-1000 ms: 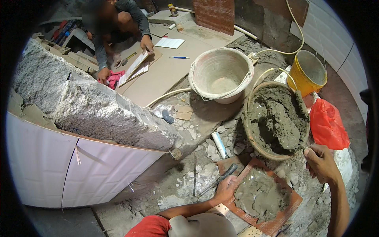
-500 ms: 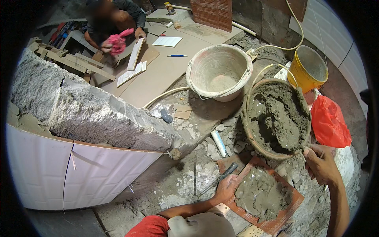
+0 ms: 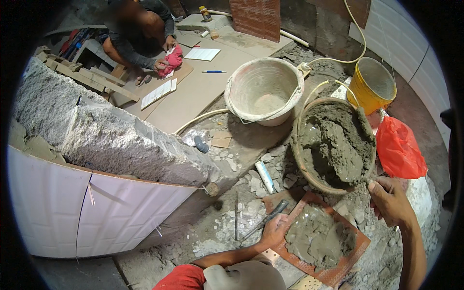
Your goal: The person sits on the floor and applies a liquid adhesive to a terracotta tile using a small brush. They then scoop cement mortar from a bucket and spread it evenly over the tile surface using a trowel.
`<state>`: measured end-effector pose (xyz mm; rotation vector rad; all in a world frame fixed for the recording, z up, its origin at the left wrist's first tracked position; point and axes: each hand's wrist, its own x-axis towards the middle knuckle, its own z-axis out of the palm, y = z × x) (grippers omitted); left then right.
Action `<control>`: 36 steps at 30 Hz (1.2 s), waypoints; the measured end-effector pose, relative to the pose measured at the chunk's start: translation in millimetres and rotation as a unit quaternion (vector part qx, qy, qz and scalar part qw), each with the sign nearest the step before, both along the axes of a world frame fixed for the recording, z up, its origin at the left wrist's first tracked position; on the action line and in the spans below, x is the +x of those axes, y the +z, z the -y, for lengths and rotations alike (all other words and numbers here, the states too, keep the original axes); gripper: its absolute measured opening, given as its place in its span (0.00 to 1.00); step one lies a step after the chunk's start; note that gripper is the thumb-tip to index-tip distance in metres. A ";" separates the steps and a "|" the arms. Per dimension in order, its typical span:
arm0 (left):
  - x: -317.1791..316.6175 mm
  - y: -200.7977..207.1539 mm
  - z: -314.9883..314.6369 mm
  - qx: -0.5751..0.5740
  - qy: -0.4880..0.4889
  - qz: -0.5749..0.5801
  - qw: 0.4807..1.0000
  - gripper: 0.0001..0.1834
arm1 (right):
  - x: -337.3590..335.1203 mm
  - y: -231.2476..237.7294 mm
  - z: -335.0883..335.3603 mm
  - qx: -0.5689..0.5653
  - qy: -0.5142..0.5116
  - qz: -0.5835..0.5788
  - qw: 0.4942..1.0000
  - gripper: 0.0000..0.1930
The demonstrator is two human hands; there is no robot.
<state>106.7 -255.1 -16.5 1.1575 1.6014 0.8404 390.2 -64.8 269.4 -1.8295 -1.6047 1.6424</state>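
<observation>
My left hand (image 3: 274, 231) grips the left edge of a red-brown tile (image 3: 361, 237), which lies tilted near the front with its rough back up. A patch of wet grey mortar (image 3: 319, 237) covers the tile's middle. My right hand (image 3: 390, 202) is closed at the near right rim of a round bucket (image 3: 300, 166) heaped with mortar (image 3: 338, 140). Its thumb and fingertips meet at the rim; whatever is between them is hidden. Beside my left hand a dark-handled tool (image 3: 275, 212) lies on the rubble.
An empty whitish bucket (image 3: 270, 108), a yellow bucket (image 3: 369, 94) and a red plastic bag (image 3: 398, 150) stand around the mortar. A broken wall (image 3: 111, 130) faced with white tiles (image 3: 125, 212) is on the left. Far left, a co-worker crouches, hands on a pink cloth (image 3: 173, 59).
The co-worker has lowered the white strip and the pink cloth towards the board. My hands stay at the tile and the bucket rim; the view has shifted slightly.
</observation>
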 end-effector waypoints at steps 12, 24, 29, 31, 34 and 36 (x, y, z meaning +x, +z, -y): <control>-0.5 -0.2 -0.9 0.020 0.008 -0.008 1.000 0.17 | 14.1 15.4 18.1 0.023 -0.012 -0.015 1.000 0.22; -3.9 -17.4 -5.2 -0.025 0.023 0.051 0.998 0.21 | 92.9 2.8 148.1 0.020 0.016 -0.011 1.000 0.29; -1.3 6.9 -9.3 -0.039 0.029 0.087 0.995 0.21 | 98.9 -21.2 194.8 -0.056 0.017 -0.006 0.998 0.27; -0.2 9.8 -9.7 -0.048 0.033 0.108 0.992 0.21 | 99.7 -34.1 211.1 -0.089 -0.001 -0.012 0.996 0.26; -1.5 5.2 -8.2 -0.046 0.045 0.141 0.988 0.21 | 108.8 -53.6 237.6 -0.089 -0.035 -0.018 0.995 0.25; -2.6 -0.9 -10.1 -0.040 0.042 0.131 0.990 0.20 | 120.1 -61.7 256.4 -0.073 -0.055 -0.009 0.996 0.24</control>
